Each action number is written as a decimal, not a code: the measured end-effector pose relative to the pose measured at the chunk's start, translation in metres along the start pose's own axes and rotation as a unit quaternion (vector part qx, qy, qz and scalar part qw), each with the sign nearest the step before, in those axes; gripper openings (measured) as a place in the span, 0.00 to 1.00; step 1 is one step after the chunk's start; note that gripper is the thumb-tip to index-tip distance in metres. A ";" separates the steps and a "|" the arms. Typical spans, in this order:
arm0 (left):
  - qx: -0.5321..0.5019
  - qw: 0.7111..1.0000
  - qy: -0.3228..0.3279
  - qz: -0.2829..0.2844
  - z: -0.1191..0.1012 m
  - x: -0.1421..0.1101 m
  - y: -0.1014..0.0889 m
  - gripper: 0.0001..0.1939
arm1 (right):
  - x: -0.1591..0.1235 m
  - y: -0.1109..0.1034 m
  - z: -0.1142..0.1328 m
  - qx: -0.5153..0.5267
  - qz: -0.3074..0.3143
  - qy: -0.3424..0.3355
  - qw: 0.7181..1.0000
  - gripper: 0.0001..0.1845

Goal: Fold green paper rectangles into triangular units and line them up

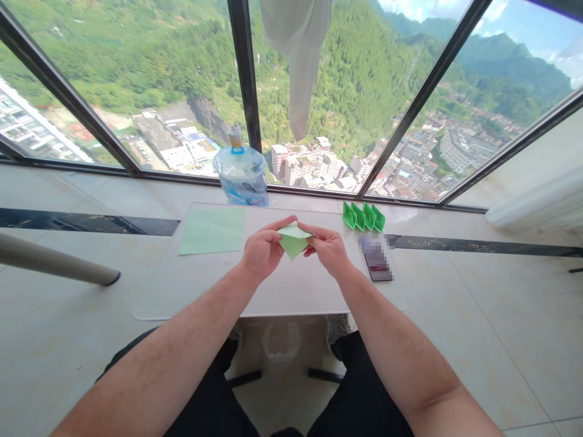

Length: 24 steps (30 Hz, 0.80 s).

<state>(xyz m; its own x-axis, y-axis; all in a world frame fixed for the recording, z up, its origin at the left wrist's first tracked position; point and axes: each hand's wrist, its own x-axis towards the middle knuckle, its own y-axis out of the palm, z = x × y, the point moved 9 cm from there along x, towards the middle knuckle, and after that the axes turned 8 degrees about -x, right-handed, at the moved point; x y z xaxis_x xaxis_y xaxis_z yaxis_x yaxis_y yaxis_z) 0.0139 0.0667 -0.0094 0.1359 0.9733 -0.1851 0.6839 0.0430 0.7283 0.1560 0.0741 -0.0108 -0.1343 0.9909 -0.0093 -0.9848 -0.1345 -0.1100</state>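
Observation:
A light green piece of folded paper (293,241) is held up over the white table (300,291), its lower corner pointing toward me. My left hand (265,247) grips its left side, with the thumb on the near face and a finger along the top edge. On the opposite side my right hand (328,247) pinches the right corner between thumb and fingers. The far side of the paper is hidden. Flat on the table to the left lies a light green sheet of paper (212,232).
Several folded green paper pieces (363,217) stand in a row at the table's back right. A phone (379,264) lies nearer. Behind the table, a large water bottle (241,176) stands by the window. A grey pole (59,262) is at the left.

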 end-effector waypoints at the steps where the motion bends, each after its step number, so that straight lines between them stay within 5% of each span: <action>1: -0.011 1.000 -0.001 -0.001 -0.001 0.000 0.000 0.28 | 0.000 -0.001 0.001 0.003 -0.006 -0.007 1.000 0.24; 7: 0.083 0.994 -0.028 -0.060 0.004 -0.002 -0.011 0.27 | -0.005 -0.008 0.009 -0.100 -0.047 -0.069 0.991 0.24; 15: 0.168 0.983 -0.030 -0.068 0.000 -0.003 -0.017 0.38 | -0.018 -0.001 0.034 -0.237 -0.046 -0.205 0.949 0.24; 20: 0.238 0.969 0.025 -0.055 -0.008 -0.001 -0.015 0.40 | -0.011 -0.006 0.027 -0.149 -0.037 -0.153 0.976 0.22; 24: 0.381 0.920 0.094 -0.017 -0.013 -0.002 -0.007 0.36 | -0.002 -0.012 0.016 -0.058 -0.044 -0.085 0.994 0.30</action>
<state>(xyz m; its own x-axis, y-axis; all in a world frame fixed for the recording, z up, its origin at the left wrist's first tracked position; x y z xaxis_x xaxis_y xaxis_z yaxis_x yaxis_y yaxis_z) -0.0006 0.0678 -0.0058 0.0284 0.9992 -0.0297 0.9990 -0.0273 0.0365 0.1664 0.0739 0.0061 -0.0741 0.9822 0.1726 -0.9756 -0.0356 -0.2165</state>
